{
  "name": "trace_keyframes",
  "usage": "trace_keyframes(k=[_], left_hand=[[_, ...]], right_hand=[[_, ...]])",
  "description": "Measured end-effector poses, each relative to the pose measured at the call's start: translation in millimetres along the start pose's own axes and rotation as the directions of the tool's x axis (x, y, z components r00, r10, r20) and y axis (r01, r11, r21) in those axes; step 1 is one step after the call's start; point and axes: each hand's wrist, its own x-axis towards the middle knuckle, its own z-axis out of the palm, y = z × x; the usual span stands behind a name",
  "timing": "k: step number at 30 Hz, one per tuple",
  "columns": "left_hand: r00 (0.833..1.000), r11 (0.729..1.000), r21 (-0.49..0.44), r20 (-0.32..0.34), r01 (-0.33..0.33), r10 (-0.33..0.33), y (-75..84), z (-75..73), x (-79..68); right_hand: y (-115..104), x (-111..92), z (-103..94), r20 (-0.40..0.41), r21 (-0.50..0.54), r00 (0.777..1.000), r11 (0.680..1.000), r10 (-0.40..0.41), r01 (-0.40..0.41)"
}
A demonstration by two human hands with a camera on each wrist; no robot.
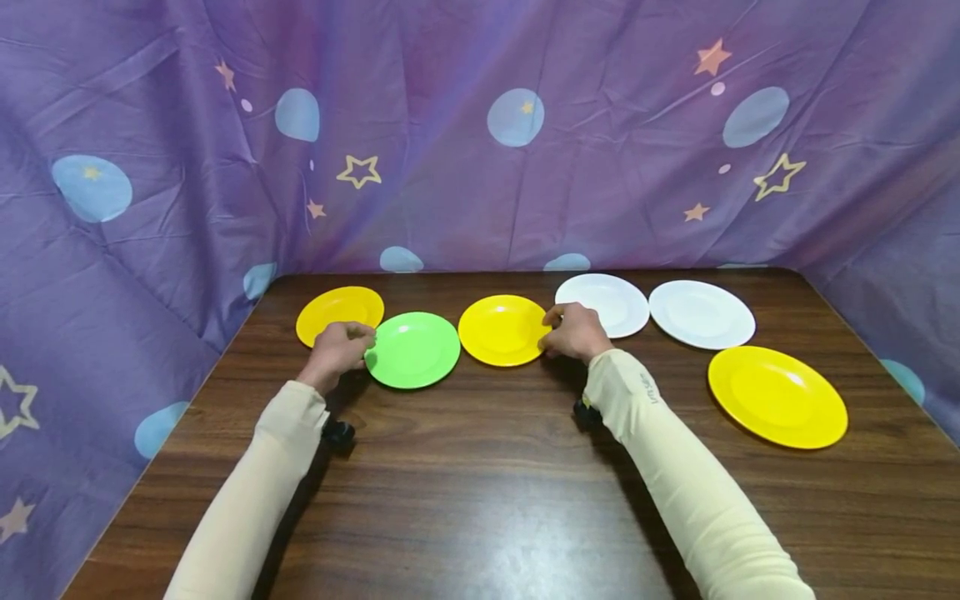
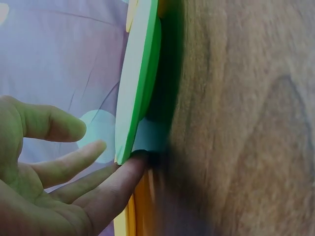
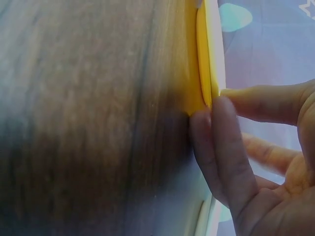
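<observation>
On the brown table a green plate (image 1: 412,350) lies to the left of a yellow plate (image 1: 501,330). My left hand (image 1: 335,350) is at the green plate's left rim. In the left wrist view a fingertip touches the edge of the green plate (image 2: 140,83) from below, while the thumb stands off it. With thumb and fingers, my right hand (image 1: 576,332) pinches the yellow plate's right rim, as the right wrist view shows on the yellow plate (image 3: 214,59). Another yellow plate (image 1: 341,307) lies behind the left hand, partly covered by it.
Two white plates, one behind my right hand (image 1: 611,304) and one farther right (image 1: 701,314), lie near the table's back edge. A larger-looking yellow plate (image 1: 777,397) is at the right. Purple patterned cloth (image 1: 450,208) hangs behind the table (image 1: 465,483).
</observation>
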Motion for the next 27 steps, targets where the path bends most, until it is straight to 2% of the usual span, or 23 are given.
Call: trace_keyframes(k=[10, 17, 22, 27], left_hand=[[0.999, 1.0, 0.014, -0.033, -0.014, 0.015, 2.6, 0.1, -4.0], [1.0, 1.0, 0.003, -0.025, -0.01, 0.01, 2.4, 0.0, -4.3], [1.0, 1.0, 0.004, -0.014, -0.003, 0.003, 1.1, -0.3, -4.4], [0.999, 1.0, 0.005, -0.03, -0.018, 0.018, -0.6, -0.7, -4.6]], right_hand=[[-0.6, -0.7, -0.3, 0.022, 0.013, 1.0, 1.0, 0.013, -0.013], [-0.5, 0.6, 0.7, -0.008, 0.006, 1.0, 1.0, 0.006, -0.006], [1.2, 0.9, 3.4, -0.047, -0.035, 0.999, 0.999, -0.006, 0.005], [3.3, 1.2, 3.5, -0.065, -0.042, 0.998, 0.999, 0.002, -0.005]])
